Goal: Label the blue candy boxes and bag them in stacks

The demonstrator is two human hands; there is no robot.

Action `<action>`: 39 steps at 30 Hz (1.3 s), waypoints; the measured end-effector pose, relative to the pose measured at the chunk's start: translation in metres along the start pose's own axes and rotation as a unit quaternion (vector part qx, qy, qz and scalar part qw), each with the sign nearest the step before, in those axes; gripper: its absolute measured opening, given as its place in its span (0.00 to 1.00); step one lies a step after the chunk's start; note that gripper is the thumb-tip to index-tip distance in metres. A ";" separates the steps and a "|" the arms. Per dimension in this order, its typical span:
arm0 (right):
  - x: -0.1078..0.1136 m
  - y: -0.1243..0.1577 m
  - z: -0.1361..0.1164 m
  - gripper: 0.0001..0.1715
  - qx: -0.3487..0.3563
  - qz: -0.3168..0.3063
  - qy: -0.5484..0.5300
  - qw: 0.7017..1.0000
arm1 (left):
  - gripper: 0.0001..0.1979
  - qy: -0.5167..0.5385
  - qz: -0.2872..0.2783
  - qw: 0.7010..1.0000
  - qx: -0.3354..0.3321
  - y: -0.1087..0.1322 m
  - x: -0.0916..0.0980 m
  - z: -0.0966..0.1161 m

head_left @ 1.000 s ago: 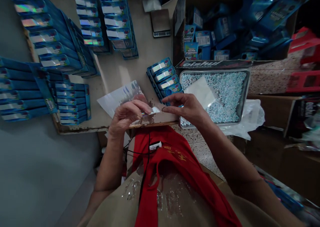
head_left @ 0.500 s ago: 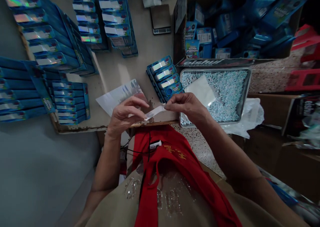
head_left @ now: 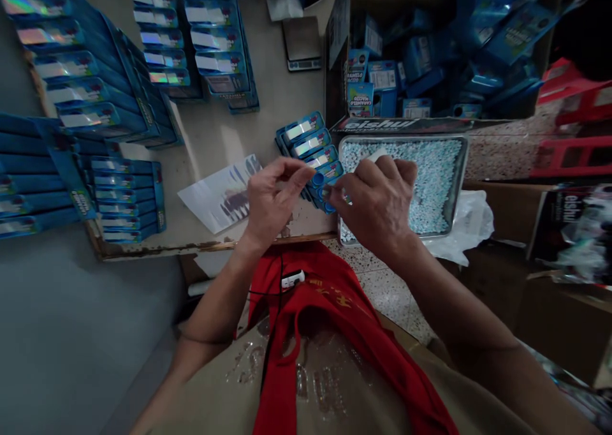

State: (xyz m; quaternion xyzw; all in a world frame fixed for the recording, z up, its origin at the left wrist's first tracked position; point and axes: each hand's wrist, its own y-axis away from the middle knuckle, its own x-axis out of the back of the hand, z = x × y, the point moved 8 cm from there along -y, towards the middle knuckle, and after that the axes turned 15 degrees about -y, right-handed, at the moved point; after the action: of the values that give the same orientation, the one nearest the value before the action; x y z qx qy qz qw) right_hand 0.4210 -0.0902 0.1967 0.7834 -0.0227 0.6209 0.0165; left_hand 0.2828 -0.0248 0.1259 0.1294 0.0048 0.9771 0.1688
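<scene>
My left hand (head_left: pixel 272 199) is closed in a pinch beside the near end of a short row of blue candy boxes (head_left: pixel 306 129), most of which bear a shiny pale strip on top. From the other side my right hand (head_left: pixel 377 189) reaches in with thumb and fingertips pressed together near the last boxes, which have round blue spots. Whatever lies between the fingertips is too small or hidden to make out. A white sheet with dark strip-like marks (head_left: pixel 215 196) lies left of my left hand. Under and beyond my right hand is a metal tray (head_left: pixel 466 167) of pale blue beads.
Stacks of blue boxes (head_left: pixel 129 90) stand along the left of the table (head_left: pixel 234 129). A small scale (head_left: pixel 302 43) sits at the back. At back right, a cardboard carton (head_left: pixel 406 125) holds jumbled blue boxes. A clear plastic bag (head_left: pixel 471 224) hangs by the tray.
Both hands have moved up and forward from the table edge to the row of boxes. The pale strip held between them before no longer shows clearly. The view has shifted slightly.
</scene>
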 end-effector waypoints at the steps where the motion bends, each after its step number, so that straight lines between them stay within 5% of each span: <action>1: -0.001 0.001 -0.002 0.19 0.014 0.000 0.007 1.000 | 0.14 0.019 -0.023 0.999 0.019 -0.005 -0.009 -0.005; 6: -0.012 0.003 0.007 0.18 0.015 -0.024 0.015 0.999 | 0.14 0.074 -0.144 0.986 0.035 -0.014 -0.041 -0.026; 15: -0.020 -0.002 0.026 0.11 -0.039 -0.064 -0.102 0.992 | 0.06 -0.079 -0.123 0.973 -0.178 -0.004 -0.038 -0.004; 22: -0.025 -0.006 0.030 0.10 -0.076 -0.100 -0.177 0.976 | 0.09 -0.079 -0.148 0.967 -0.191 0.000 -0.044 -0.010; 27: -0.021 -0.007 0.034 0.05 -0.121 -0.120 -0.258 0.951 | 0.13 -0.067 -0.098 0.975 -0.186 0.013 -0.045 -0.009; 34: -0.027 0.004 0.039 0.07 -0.204 -0.119 -0.449 0.862 | 0.09 -0.088 0.022 0.975 -0.201 0.029 -0.031 -0.008; 39: -0.028 0.005 0.035 0.08 -0.182 -0.119 -0.427 0.877 | 0.10 -0.075 -0.010 0.985 -0.155 0.029 -0.036 -0.020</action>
State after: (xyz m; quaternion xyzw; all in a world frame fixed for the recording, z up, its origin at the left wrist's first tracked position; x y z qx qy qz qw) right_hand 0.4485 -0.0964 0.1609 0.9525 -0.0463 0.2038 0.2214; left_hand 0.3005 -0.0636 0.0987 0.1743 -0.1582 0.9519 0.1964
